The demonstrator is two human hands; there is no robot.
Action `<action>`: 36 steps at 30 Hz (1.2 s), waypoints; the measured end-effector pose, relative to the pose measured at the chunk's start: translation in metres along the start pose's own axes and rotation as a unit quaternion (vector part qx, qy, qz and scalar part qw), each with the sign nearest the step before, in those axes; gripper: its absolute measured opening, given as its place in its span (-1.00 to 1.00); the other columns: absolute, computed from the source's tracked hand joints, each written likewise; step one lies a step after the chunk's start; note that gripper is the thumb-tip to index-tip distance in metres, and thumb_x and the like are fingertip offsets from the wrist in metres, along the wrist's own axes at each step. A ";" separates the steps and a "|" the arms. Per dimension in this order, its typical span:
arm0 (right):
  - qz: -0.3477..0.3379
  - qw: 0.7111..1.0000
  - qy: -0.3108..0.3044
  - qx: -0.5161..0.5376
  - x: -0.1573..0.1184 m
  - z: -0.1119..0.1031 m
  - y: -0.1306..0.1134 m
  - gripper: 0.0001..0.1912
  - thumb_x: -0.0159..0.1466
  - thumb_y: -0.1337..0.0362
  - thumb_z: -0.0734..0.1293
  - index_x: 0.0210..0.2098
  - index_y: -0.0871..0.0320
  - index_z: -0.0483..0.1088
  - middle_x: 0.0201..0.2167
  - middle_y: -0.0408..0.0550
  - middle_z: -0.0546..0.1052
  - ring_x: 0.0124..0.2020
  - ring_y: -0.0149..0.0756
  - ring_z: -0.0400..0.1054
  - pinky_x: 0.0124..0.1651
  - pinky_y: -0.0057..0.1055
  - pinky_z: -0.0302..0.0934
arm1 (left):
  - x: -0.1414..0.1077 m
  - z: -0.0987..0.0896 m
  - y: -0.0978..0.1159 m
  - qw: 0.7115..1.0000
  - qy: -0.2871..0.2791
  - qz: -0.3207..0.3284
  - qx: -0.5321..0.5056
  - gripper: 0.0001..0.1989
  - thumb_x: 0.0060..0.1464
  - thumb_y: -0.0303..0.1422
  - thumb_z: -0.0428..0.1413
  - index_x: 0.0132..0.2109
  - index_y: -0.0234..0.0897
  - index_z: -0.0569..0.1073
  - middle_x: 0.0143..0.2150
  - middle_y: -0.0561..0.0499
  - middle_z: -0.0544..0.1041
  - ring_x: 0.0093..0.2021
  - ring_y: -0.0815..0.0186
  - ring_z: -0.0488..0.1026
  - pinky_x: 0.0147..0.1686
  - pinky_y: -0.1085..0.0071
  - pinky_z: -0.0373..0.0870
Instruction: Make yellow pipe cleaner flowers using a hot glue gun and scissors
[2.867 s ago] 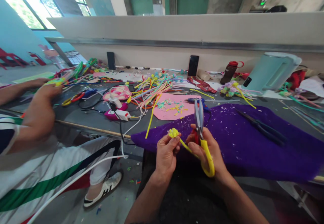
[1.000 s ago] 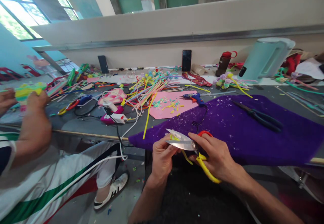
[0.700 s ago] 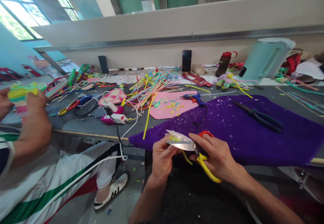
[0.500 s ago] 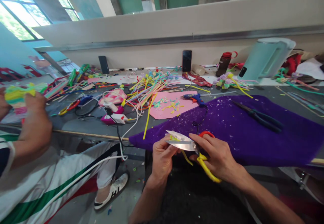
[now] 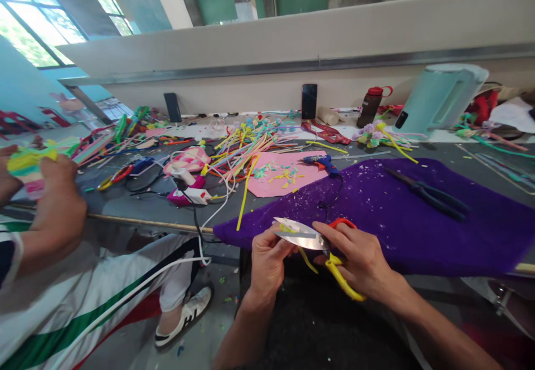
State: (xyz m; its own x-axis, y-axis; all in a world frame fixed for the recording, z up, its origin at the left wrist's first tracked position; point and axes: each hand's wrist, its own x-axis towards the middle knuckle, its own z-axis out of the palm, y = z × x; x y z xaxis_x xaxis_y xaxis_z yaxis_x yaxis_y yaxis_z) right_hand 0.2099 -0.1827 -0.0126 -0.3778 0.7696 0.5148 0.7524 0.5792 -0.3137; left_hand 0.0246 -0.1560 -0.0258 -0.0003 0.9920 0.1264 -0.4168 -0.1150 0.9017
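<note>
My right hand is closed on scissors with one red and one yellow handle loop. Their blades point left, slightly parted, over the fingers of my left hand. That hand is pinched on a yellow fuzzy stem, a pipe cleaner, whose tail hangs down between my two hands. The upper part of the stem is partly hidden by the blades and fingers. Both hands are above my lap, just in front of a purple cloth strewn with pale fluff at the table edge.
On the cloth lie dark pliers. Behind, a blue glue gun rests by a pink sheet with small clippings. Pipe cleaners are heaped mid-table. A power strip and cables sit left, beside a co-worker's hand.
The scissor blades look slightly closer together. My hands stay almost in place. At the left, the co-worker's hands have tilted the colourful piece a little.
</note>
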 end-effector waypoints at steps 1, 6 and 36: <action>-0.001 1.000 0.000 -0.002 0.000 0.000 0.000 -0.42 0.13 0.20 0.31 0.13 0.05 0.13 -0.33 -0.07 0.42 -0.40 -0.33 0.32 -0.36 -0.41 0.19 | 0.000 0.000 0.000 1.000 0.002 -0.002 0.002 -0.79 -0.22 -0.28 0.25 -0.54 -0.35 0.46 -0.63 0.11 0.35 -0.63 0.52 0.17 -0.61 0.56 0.10; -0.005 1.000 -0.003 -0.011 0.001 0.000 0.001 -0.44 0.14 0.24 0.30 0.13 0.07 0.15 -0.33 -0.06 0.42 -0.40 -0.33 0.32 -0.37 -0.42 0.19 | 0.000 0.003 0.003 1.000 0.018 -0.009 0.010 -0.77 -0.26 -0.26 0.26 -0.54 -0.36 0.46 -0.64 0.10 0.34 -0.63 0.51 0.17 -0.62 0.55 0.10; 0.096 0.991 -0.002 0.090 -0.002 0.010 -0.027 -0.41 0.08 0.22 0.33 0.09 0.11 0.14 -0.38 -0.09 0.39 -0.40 -0.30 0.31 -0.35 -0.38 0.21 | 0.002 0.009 0.011 0.993 0.048 -0.064 -0.091 -0.76 -0.27 -0.32 0.28 -0.43 -0.34 0.43 -0.62 0.13 0.40 -0.72 0.54 0.23 -0.75 0.63 0.14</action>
State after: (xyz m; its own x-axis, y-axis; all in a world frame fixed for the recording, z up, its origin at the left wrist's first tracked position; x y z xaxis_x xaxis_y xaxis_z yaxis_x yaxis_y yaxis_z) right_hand 0.1849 -0.1974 -0.0132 -0.2405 0.8708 0.4287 0.7027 0.4609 -0.5420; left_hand 0.0284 -0.1560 -0.0115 -0.0198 0.9993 -0.0319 -0.5756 0.0147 0.8176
